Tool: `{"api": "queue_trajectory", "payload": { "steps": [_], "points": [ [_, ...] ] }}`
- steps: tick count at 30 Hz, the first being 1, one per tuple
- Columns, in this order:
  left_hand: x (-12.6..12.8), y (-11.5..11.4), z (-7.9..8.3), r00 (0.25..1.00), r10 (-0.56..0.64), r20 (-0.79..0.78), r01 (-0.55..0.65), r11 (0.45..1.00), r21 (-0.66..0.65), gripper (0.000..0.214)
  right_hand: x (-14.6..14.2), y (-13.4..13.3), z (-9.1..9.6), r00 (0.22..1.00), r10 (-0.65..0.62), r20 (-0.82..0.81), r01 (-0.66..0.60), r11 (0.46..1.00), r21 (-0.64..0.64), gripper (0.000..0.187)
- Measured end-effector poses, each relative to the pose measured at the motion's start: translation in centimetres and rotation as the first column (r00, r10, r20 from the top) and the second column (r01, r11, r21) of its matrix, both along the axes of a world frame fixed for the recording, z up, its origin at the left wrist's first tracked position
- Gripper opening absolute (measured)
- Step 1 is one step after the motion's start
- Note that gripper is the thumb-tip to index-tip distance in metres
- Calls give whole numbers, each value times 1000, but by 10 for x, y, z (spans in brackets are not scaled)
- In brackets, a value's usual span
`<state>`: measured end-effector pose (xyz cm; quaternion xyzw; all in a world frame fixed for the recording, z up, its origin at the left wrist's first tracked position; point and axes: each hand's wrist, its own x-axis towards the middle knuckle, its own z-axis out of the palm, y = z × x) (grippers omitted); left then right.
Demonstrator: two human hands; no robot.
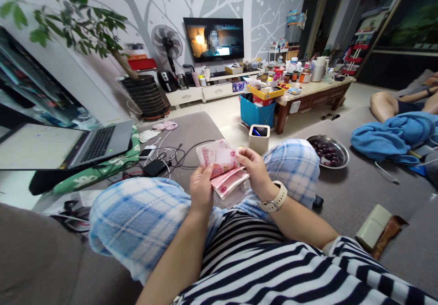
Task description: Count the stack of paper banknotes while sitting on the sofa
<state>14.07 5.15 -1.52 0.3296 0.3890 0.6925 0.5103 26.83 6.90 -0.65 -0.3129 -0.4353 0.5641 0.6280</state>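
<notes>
A stack of red banknotes (228, 181) is held between both hands above my lap, partly folded, with some notes lifted upright at the top. My left hand (201, 188) grips the stack at its left side, thumb lying on the face of the notes. Fingers and thumb of my right hand (255, 168) pinch the upper right edge of a raised note. A pale watch is on the right wrist. My fingers hide part of the stack, and how many notes there are cannot be made out.
On the sofa to the left lie an open laptop (106, 145) and tangled cables (167, 156). A beige bin (259, 140) stands ahead. Rightward are a metal bowl (344, 159) of dark round fruit, a blue cloth (386, 136), a pale wallet (373, 226) and another person's leg (383, 105).
</notes>
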Motion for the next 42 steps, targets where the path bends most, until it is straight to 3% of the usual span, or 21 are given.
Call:
{"api": "queue_trajectory", "payload": {
  "steps": [9,14,20,25,30,42],
  "points": [
    [-1,1,-3,1000,-5,-17,5,1000,16,27,1,-1,2,1000,-19,12,19,1000,9,21],
    [-5,7,-10,982,174,-69,-172,985,24,26,1,0,1,1000,-16,12,16,1000,-2,20],
    [-9,12,-18,960,269,-83,-271,962,-15,31,1,-2,2,1000,9,4,-8,1000,-28,21],
    [-11,16,-25,971,222,-85,-221,975,11,30,1,-1,-1,1000,18,-7,-18,999,-33,21],
    [-13,18,-32,942,296,-159,-301,954,-4,32,1,1,-3,1000,19,-12,-19,1000,-20,19],
    [-12,16,-26,947,274,-169,-276,961,11,33,1,0,-3,1000,21,-9,-21,999,-25,20]
  ]
}}
